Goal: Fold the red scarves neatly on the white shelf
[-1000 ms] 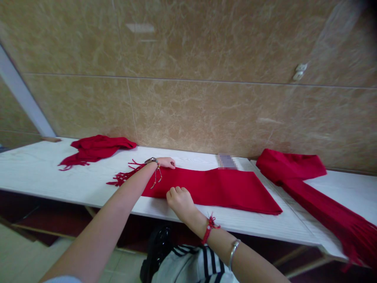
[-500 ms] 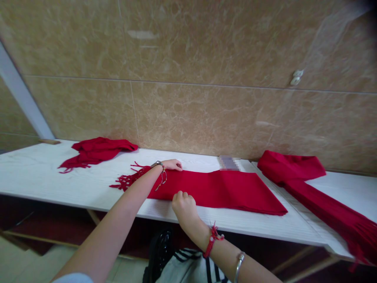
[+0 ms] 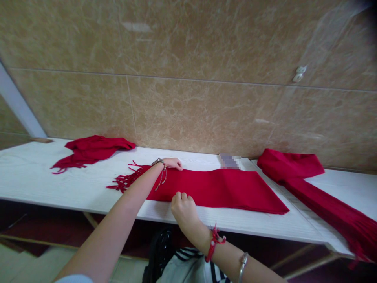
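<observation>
A red fringed scarf (image 3: 224, 188) lies folded lengthwise in a flat strip across the white table, its tassels at the left end. My left hand (image 3: 173, 163) reaches over it to the far edge, fingers closed on the cloth there. At the near edge, my right hand (image 3: 184, 208) has its fingers curled and closed on the scarf's border. The fingertips of both hands are mostly hidden. My left forearm covers part of the scarf near the fringe.
A crumpled red scarf (image 3: 94, 149) rests at the left rear, and another red scarf (image 3: 294, 167) trails off the right side. Behind the middle scarf is a pixelated flat item (image 3: 229, 161). The white table (image 3: 29, 173) backs onto a brown marbled wall (image 3: 191, 106).
The view has shifted slightly. Both hands stay at nearly the same spots on the scarf's two edges, and the scarf lies almost as before.
</observation>
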